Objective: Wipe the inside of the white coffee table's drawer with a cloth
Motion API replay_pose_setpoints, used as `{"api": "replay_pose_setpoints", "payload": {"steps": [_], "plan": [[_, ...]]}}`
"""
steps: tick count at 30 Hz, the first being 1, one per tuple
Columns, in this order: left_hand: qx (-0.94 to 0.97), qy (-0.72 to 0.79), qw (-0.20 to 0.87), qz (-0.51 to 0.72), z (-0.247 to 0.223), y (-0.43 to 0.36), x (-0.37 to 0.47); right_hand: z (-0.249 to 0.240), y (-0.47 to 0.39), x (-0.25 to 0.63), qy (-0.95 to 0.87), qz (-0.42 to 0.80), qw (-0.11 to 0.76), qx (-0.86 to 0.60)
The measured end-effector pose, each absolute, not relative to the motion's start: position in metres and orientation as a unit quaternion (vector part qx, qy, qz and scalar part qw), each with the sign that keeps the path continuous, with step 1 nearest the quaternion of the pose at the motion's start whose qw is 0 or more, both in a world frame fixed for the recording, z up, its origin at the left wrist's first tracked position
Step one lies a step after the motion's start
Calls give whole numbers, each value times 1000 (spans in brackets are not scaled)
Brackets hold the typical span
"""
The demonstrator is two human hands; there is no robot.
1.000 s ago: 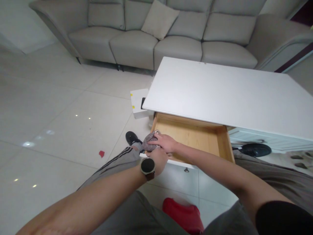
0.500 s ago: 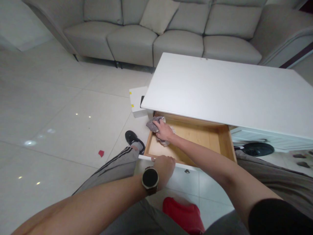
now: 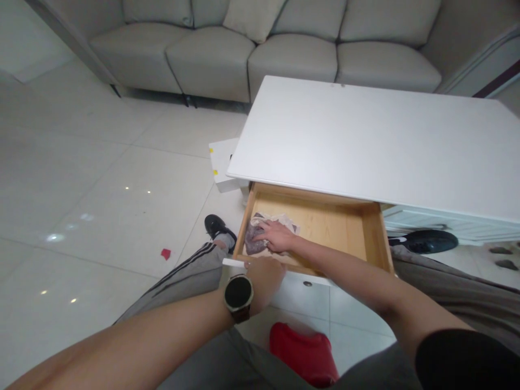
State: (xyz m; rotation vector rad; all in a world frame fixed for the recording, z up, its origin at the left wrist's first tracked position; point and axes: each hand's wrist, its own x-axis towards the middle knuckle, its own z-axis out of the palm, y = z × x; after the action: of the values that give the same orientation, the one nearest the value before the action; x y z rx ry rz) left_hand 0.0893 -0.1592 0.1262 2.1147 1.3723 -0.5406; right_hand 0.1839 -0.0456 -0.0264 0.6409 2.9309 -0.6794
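A wooden drawer with a white front is pulled out from the white coffee table. My left hand, with a watch at its wrist, is closed over the top edge of the drawer front, left of the small knob. Inside the drawer, at its left end, my right hand presses a crumpled grey and whitish cloth against the bottom. The fingers of that hand are bent over the cloth, and part of it lies hidden under the palm.
Behind the table stands a long grey sofa. A white box with yellow marks is on the floor by the table's left corner. Below the drawer is a red seat-like object. A red scrap lies on the tiles.
My right hand has moved the cloth from the drawer's back left side toward the front left corner. My left hand keeps its hold on the drawer front. The view has shifted slightly.
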Motion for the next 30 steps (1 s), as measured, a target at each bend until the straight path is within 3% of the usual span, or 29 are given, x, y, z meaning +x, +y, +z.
{"api": "replay_pose_setpoints", "payload": {"steps": [6,15,18,21,30], "plan": [[797,486,267,-237,123,-157,89,-25,-51,172,971,-189,85,117],[821,452,248,-246,130,-149,85,-23,2,177,915,-148,61,371],[831,442,241,-236,125,-149,83,-20,20,206,868,-156,58,468],[843,431,232,-223,118,-150,81,-17,26,249,866,-144,68,473],[837,456,225,-201,121,-153,81,-17,-7,408,789,-30,122,602]]}}
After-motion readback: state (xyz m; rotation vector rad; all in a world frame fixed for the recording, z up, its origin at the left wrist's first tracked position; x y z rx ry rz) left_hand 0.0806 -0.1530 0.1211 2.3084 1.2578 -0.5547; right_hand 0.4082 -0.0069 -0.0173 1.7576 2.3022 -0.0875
